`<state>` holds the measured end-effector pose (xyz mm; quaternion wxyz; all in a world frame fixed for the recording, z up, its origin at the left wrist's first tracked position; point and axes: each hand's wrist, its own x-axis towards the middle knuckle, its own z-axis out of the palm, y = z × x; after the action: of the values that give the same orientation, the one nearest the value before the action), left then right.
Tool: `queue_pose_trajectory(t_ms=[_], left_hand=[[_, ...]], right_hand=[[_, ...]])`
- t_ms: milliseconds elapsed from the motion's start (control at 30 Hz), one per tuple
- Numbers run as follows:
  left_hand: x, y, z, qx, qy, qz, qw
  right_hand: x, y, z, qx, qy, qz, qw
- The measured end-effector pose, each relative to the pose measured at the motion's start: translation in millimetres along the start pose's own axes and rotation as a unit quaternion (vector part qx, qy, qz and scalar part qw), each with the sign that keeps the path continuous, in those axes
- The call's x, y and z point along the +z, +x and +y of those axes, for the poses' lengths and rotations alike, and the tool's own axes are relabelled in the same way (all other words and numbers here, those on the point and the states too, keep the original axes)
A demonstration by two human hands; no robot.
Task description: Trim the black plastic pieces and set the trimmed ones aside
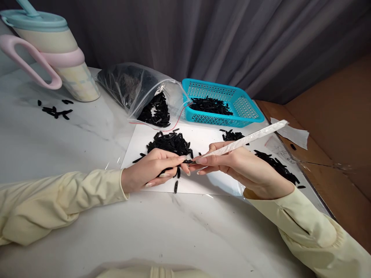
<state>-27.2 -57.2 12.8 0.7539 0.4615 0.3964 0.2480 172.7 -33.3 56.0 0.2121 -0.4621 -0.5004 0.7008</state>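
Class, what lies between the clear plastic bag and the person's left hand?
In the head view, a pile of small black pieces on the white sheet lies between the bag and left hand.

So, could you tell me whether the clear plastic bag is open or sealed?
Open: the clear plastic bag lies on its side, black pieces at its gaping mouth.

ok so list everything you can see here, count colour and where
tumbler: one, cream with teal lid and pink handle, far left
plastic bag: one, clear, black pieces inside, behind the sheet
basket: one, teal, black pieces inside, far right of the bag
white sheet: one, table centre
black pieces: many, main pile on the sheet, smaller heaps right and far left
white stick: one, in the right hand
table: one, white marble
curtain: grey, behind
left hand: pinching a black piece
right hand: gripping the stick, cream sleeves on both
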Motion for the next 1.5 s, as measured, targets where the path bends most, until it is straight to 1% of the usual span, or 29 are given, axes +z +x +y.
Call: queue_pose_trajectory(t_ms=[167,367,433,500,567,600,633,700,733,767,800,867,933,967,1000,1033,1067,1133,1200,1233,1267,1300,1333,1367,1400,1433,1467,1500], left_hand=[[0.2,-1,2,-0.007,-0.002,0.003,1.0],[0.2,-1,2,-0.014,-0.011,0.003,1.0],[0.2,0,1,-0.014,-0.016,0.003,1.0],[0.2,1,1,-0.013,-0.024,0.007,1.0],[0.2,2,0,-0.01,-0.034,0.012,0.999],[0.2,2,0,-0.009,-0.038,0.014,0.999],[0.1,2,0,-0.008,-0.04,0.012,0.999],[-0.2,2,1,-0.005,-0.041,0.005,0.999],[-0.5,2,1,-0.002,-0.041,0.001,0.999],[-0.8,2,1,0.001,-0.04,-0.003,0.999],[-1.1,2,1,0.005,-0.04,-0.006,0.999],[-1.6,1,0,0.012,-0.038,-0.012,0.999],[-2.1,1,0,0.019,-0.034,-0.02,0.999],[-2.4,1,0,0.024,-0.031,-0.024,0.999],[-2.6,1,0,0.028,-0.029,-0.026,0.999],[-2.9,1,0,0.033,-0.029,-0.028,0.999],[-3.3,1,0,0.039,-0.03,-0.031,0.998],[-4.4,2,-1,0.049,-0.04,-0.039,0.997],[-5.7,2,-2,0.054,-0.057,-0.048,0.996],[-6.3,3,-3,0.054,-0.067,-0.051,0.995],[-6.9,3,-3,0.051,-0.074,-0.053,0.994],[-7.4,3,-4,0.047,-0.08,-0.055,0.994],[-7.8,3,-4,0.041,-0.082,-0.058,0.994],[-8.1,3,-4,0.035,-0.083,-0.063,0.994],[-8.4,2,-3,0.032,-0.081,-0.07,0.994],[-8.5,2,-3,0.032,-0.076,-0.077,0.994],[-8.7,1,-2,0.034,-0.067,-0.086,0.993],[-8.8,1,-1,0.039,-0.054,-0.095,0.993]], right_hand=[[1,2,1,0.006,0.023,-0.024,0.999],[3,4,-2,0.024,0.034,-0.019,0.999],[3,2,-2,0.022,0.024,-0.019,0.999],[3,-2,-3,0.012,-0.003,-0.006,1.0],[1,-6,-7,-0.015,-0.045,0.028,0.998],[-1,-8,-11,-0.038,-0.073,0.056,0.995],[-5,-7,-16,-0.068,-0.105,0.096,0.987],[-16,-1,-29,-0.143,-0.166,0.197,0.956],[-24,6,-36,-0.182,-0.186,0.256,0.931],[-34,15,-44,-0.213,-0.195,0.291,0.912],[-43,25,-50,-0.236,-0.195,0.299,0.904],[-62,45,-60,-0.234,-0.204,0.315,0.897],[-74,56,-60,-0.233,-0.227,0.317,0.891],[-75,57,-56,-0.242,-0.245,0.315,0.884],[-74,55,-49,-0.261,-0.282,0.309,0.87],[-70,49,-38,-0.288,-0.331,0.301,0.846],[-65,42,-26,-0.322,-0.389,0.294,0.812],[-51,24,3,-0.377,-0.528,0.252,0.718],[-39,9,29,-0.378,-0.634,0.213,0.64],[-35,3,40,-0.389,-0.669,0.185,0.606],[-31,-1,48,-0.406,-0.688,0.162,0.58],[-28,-3,53,-0.413,-0.699,0.147,0.565],[-25,-4,56,-0.42,-0.698,0.142,0.563],[-21,-5,56,-0.423,-0.683,0.151,0.576],[-17,-5,55,-0.421,-0.656,0.164,0.605],[-11,-5,54,-0.415,-0.616,0.173,0.647],[-5,-5,53,-0.406,-0.569,0.172,0.695],[2,-5,52,-0.392,-0.519,0.155,0.744]])
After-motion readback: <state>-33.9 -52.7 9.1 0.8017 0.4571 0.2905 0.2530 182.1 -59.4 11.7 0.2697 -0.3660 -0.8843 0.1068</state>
